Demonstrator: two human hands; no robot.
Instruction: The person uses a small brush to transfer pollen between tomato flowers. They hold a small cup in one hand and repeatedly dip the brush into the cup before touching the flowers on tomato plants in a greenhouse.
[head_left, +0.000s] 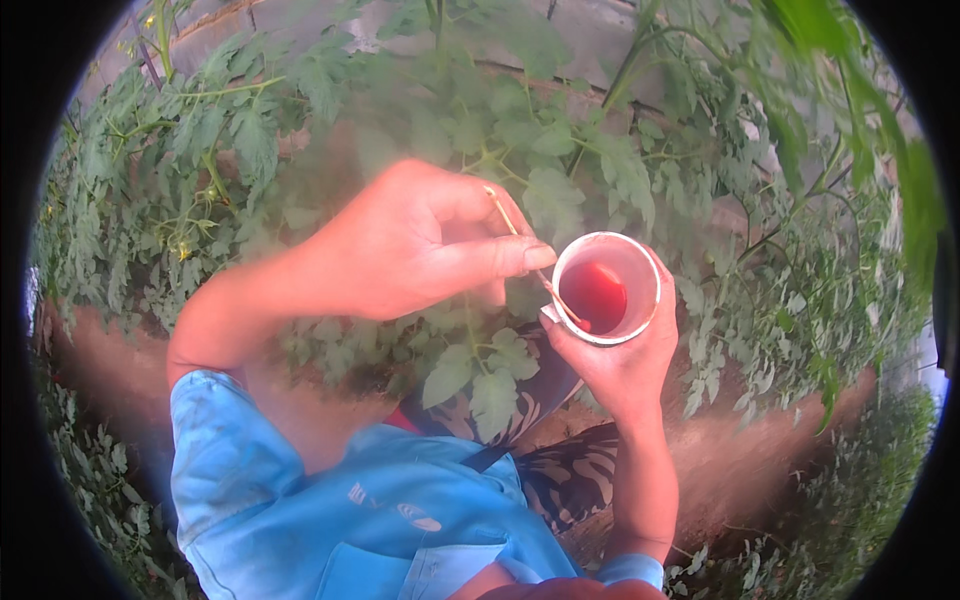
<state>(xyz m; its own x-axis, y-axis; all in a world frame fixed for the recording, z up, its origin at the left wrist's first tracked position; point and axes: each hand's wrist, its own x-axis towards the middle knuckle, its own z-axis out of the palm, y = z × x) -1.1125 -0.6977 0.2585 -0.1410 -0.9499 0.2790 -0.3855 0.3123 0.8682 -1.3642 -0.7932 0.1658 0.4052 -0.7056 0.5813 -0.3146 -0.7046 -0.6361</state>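
Observation:
My left hand (450, 247) pinches a thin, pale stick (501, 208) between thumb and fingers. The stick slants down to the right, over the near-left rim of a white cup (606, 234). Its reddened lower tip is inside the cup, by the edge of the red liquid (600, 296). My right hand (626, 367) grips the cup from below and the right, its thumb on the near-left side. The cup's mouth faces me. Close behind both hands stand leafy tomato plants (555, 195).
Small yellow flowers (184, 251) hang on the tomato plants at left. A block wall (480, 30) rises behind the foliage. Bare soil (750, 442) lies around my camouflage-patterned trouser legs (570, 472). A green leafy stem (814, 187) reaches into view at upper right.

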